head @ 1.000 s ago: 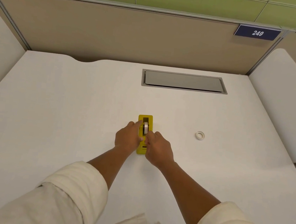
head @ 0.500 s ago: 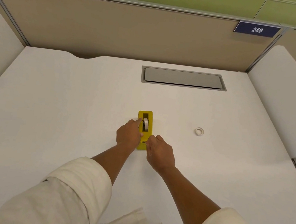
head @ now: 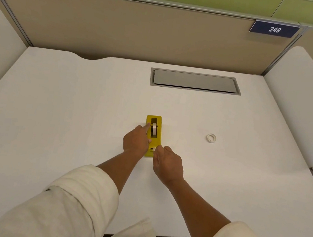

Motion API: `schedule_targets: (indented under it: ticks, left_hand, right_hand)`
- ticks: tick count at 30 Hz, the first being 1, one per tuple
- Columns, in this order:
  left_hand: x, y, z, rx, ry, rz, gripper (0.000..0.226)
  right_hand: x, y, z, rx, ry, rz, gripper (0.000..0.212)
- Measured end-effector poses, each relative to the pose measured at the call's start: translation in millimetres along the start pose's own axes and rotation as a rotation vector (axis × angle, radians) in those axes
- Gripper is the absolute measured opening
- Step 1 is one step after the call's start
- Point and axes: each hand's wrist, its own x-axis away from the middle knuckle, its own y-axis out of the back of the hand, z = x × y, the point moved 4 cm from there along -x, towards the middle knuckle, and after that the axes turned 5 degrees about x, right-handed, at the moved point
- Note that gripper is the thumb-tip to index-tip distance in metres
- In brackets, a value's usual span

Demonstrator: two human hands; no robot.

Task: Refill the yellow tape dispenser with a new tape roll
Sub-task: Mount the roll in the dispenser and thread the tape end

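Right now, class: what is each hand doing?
Left hand: holds the yellow dispenser, steadying it.
Right hand: pinches the tape end at the dispenser's near end.

One readable text only: white slanted digits "249" on dark blue plate. Plate fixed at top edge of beige partition, far right, behind counter. No print legible on yellow dispenser, on roll in it, or on loose roll to its right. Grey hatch set in counter bears no marking.
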Motion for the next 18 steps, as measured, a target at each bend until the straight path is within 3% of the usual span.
schedule_targets:
  ticks: [18]
  left_hand:
    - [2, 1, 0, -0.010, -0.004, -0.004, 0.063]
  right_hand:
    - [6, -14, -5, 0.090, 0.045, -0.032, 0.021]
